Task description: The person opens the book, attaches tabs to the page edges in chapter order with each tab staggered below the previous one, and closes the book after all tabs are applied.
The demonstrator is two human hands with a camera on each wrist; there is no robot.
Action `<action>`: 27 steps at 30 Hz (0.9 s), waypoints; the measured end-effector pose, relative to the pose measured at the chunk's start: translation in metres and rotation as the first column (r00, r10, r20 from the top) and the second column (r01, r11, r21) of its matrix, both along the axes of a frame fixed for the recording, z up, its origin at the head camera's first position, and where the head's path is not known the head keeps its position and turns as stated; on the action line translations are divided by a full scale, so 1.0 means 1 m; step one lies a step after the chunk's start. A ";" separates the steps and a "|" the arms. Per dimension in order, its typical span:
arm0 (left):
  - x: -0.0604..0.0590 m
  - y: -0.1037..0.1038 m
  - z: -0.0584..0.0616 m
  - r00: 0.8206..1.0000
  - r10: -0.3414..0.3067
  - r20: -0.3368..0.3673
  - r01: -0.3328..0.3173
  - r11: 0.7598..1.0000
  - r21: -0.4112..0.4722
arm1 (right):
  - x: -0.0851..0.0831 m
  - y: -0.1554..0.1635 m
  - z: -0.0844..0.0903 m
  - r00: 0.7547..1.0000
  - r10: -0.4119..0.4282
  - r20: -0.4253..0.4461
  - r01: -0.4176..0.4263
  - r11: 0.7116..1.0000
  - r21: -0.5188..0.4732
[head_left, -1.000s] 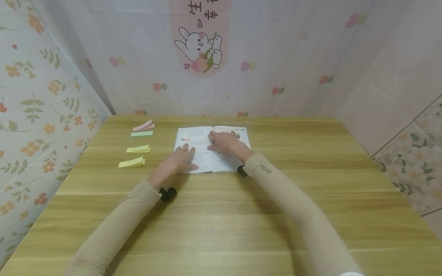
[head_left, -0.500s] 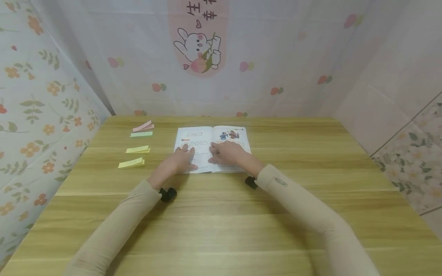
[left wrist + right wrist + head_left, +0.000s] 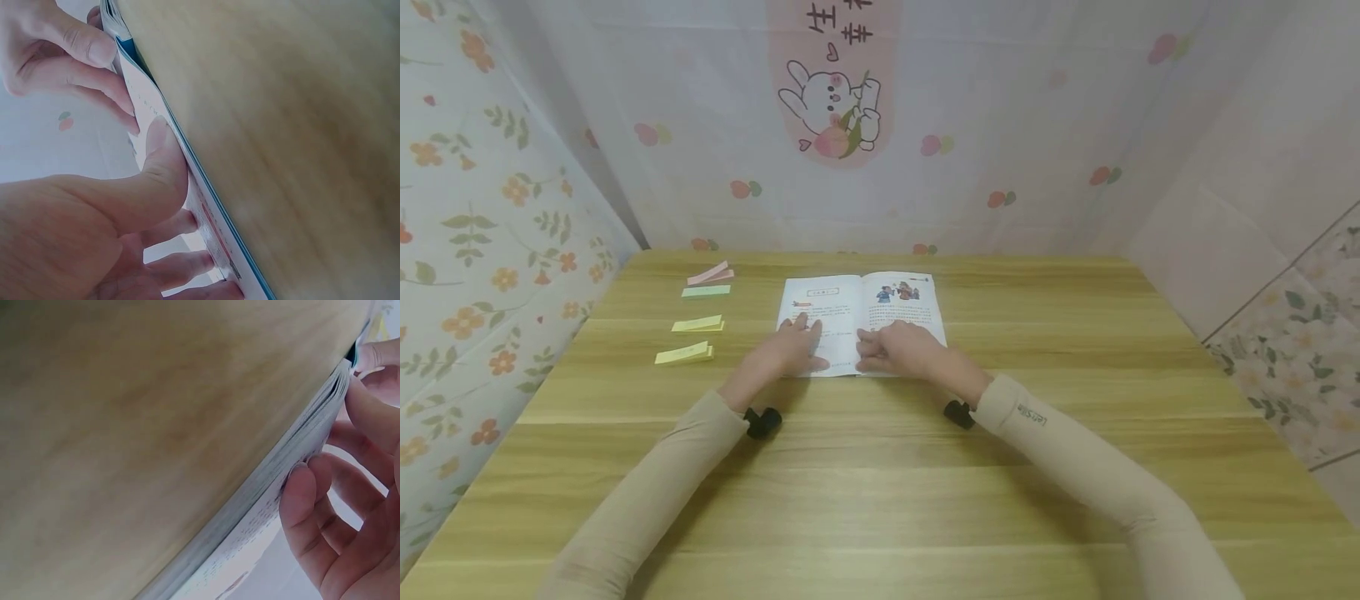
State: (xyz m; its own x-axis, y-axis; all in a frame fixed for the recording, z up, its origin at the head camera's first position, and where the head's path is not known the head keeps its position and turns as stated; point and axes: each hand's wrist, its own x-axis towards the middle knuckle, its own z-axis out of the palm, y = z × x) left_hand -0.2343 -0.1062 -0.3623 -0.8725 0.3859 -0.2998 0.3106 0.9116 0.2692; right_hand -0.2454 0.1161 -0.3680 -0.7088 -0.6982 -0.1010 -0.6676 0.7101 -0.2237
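Observation:
An open book (image 3: 901, 315) with printed pages lies flat on the table, a small coloured picture at the top of its right page. My left hand (image 3: 786, 346) rests on the left page with fingers spread; in the left wrist view its thumb (image 3: 164, 162) lies along the page near the bottom edge. My right hand (image 3: 912, 348) presses beside the centre fold, low on the right page. In the right wrist view, some of its fingers (image 3: 300, 509) bend down onto the paper, and its thumb (image 3: 369, 415) reaches the fold at the bottom edge.
Left of the book on the wooden table (image 3: 865, 483) lie pink strips (image 3: 711, 273), a green strip (image 3: 706, 291) and two yellow pads of sticky notes (image 3: 697, 324). A printed curtain (image 3: 1000, 117) hangs behind the table's far edge.
My right hand has slid down along the fold towards the book's bottom edge, uncovering the picture on the right page. The left hand has stayed in place.

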 end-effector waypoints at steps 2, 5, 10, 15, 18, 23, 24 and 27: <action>0.000 0.000 0.001 1.000 0.001 0.007 -0.001 1.000 0.001 | 0.001 0.000 0.001 1.000 -0.016 -0.003 0.016 1.000 0.003; 0.000 -0.001 0.001 1.000 -0.004 0.017 0.004 1.000 0.001 | 0.001 -0.001 0.001 0.999 -0.047 -0.004 0.047 0.999 0.003; -0.003 -0.005 0.002 0.999 -0.040 -0.012 0.040 0.999 0.005 | 0.001 0.001 0.000 0.998 -0.066 -0.020 0.066 0.998 -0.010; -0.005 -0.010 0.001 1.000 -0.010 -0.016 0.012 0.994 0.105 | 0.000 0.005 -0.003 0.997 -0.075 -0.026 0.074 0.997 -0.022; -0.006 -0.013 0.001 0.999 0.007 -0.041 0.000 0.988 0.156 | -0.001 0.009 -0.005 0.997 -0.069 -0.024 0.067 0.997 -0.044; -0.008 -0.018 0.000 0.988 0.027 -0.153 0.003 0.980 0.197 | -0.002 0.016 -0.005 0.997 -0.079 0.000 0.079 0.994 -0.079; -0.009 -0.020 0.000 0.985 0.041 -0.166 -0.005 0.978 0.209 | -0.003 0.017 -0.005 0.997 -0.080 0.001 0.080 0.993 -0.081; -0.012 -0.024 0.003 0.979 0.080 -0.189 -0.031 0.967 0.253 | -0.004 0.020 -0.004 0.997 -0.083 0.000 0.083 0.993 -0.080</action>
